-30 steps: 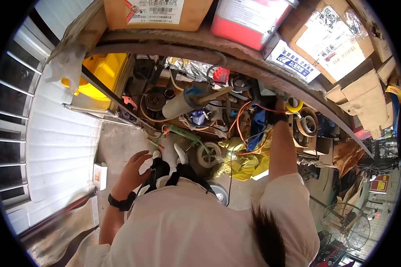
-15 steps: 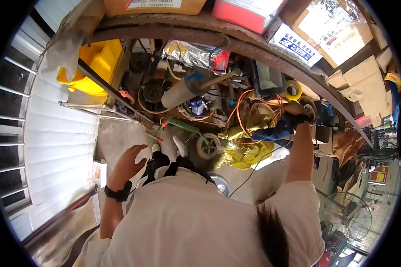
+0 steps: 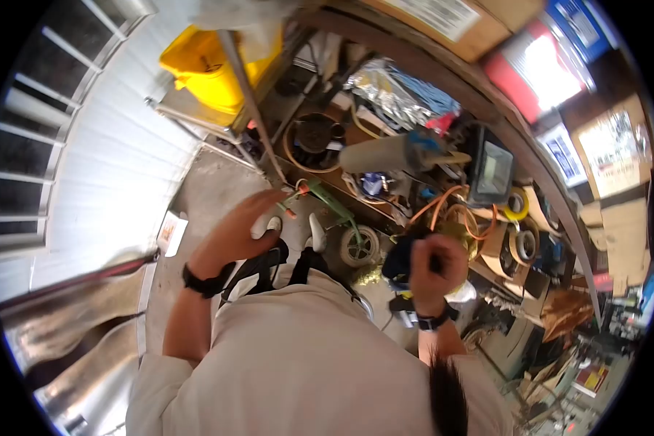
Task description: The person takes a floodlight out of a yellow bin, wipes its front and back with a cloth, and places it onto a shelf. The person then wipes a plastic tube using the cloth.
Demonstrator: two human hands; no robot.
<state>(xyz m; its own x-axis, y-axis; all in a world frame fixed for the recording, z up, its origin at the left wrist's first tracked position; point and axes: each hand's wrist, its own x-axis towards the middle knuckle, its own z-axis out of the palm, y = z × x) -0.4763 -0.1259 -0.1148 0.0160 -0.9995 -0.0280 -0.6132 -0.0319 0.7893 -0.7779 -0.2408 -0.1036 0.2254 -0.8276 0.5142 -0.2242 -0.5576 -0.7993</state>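
Note:
My right hand [image 3: 437, 270] is curled closed in front of my body, holding what looks like dark blue cloth [image 3: 397, 263] that hangs to its left. Blur hides the exact kind of item. My left hand [image 3: 241, 224] is raised with fingers stretched and holds nothing. Beyond its fingertips stands a small green-framed wheeled item [image 3: 332, 202] with orange grips and a pale front wheel [image 3: 360, 245]. Orange cable [image 3: 443, 206] lies coiled on the low shelf just past my right hand.
A yellow bucket [image 3: 214, 73] sits on a metal frame at the upper left. Along the shelf are a grey cylinder [image 3: 380, 154], a floodlight [image 3: 493, 171] and yellow tape [image 3: 517, 203]. Cardboard boxes [image 3: 443, 25] rest above. A white corrugated wall [image 3: 134, 138] stands left.
My right hand has drawn back from the shelf toward my body with the dark blue cloth. My left hand has moved up and forward. The view has turned.

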